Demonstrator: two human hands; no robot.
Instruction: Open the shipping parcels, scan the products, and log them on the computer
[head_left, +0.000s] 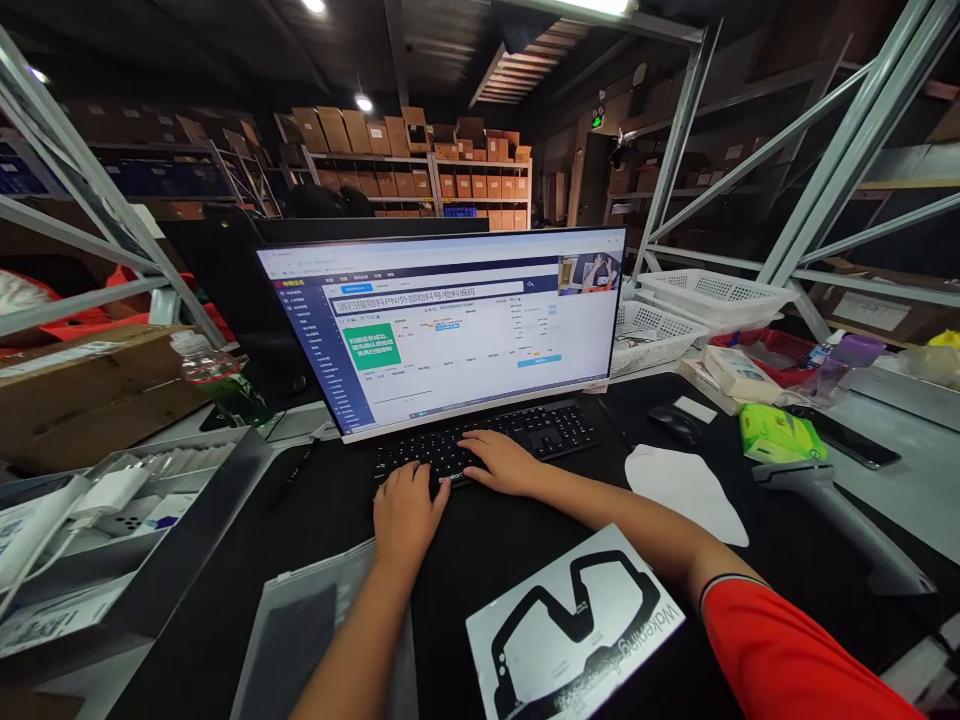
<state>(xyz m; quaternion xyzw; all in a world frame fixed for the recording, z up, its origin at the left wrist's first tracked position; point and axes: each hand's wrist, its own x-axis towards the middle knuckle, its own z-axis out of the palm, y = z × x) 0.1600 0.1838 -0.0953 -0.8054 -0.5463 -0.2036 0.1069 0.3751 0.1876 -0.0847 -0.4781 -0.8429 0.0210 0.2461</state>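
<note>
Both hands rest on a black keyboard (559, 432) in front of a lit monitor (450, 345). My left hand (409, 510) lies over the keyboard's left front part, fingers spread on the keys. Over the middle keys is my right hand (501, 462), its fingers stretched out to the left. Neither hand holds anything. Below my right forearm a white box (555, 640) with a black printed outline lies on the dark mat. A clear zip bag (292, 630) with something dark inside lies partly under my left forearm.
At right are a barcode scanner (840, 515), a green packet (780, 433), a black mouse (675, 424), a white pad (682, 490), a phone (851, 440) and white baskets (712, 285). Left stand a bottle (221, 380), a grey tray (202, 530) of small items and a cardboard box (97, 390).
</note>
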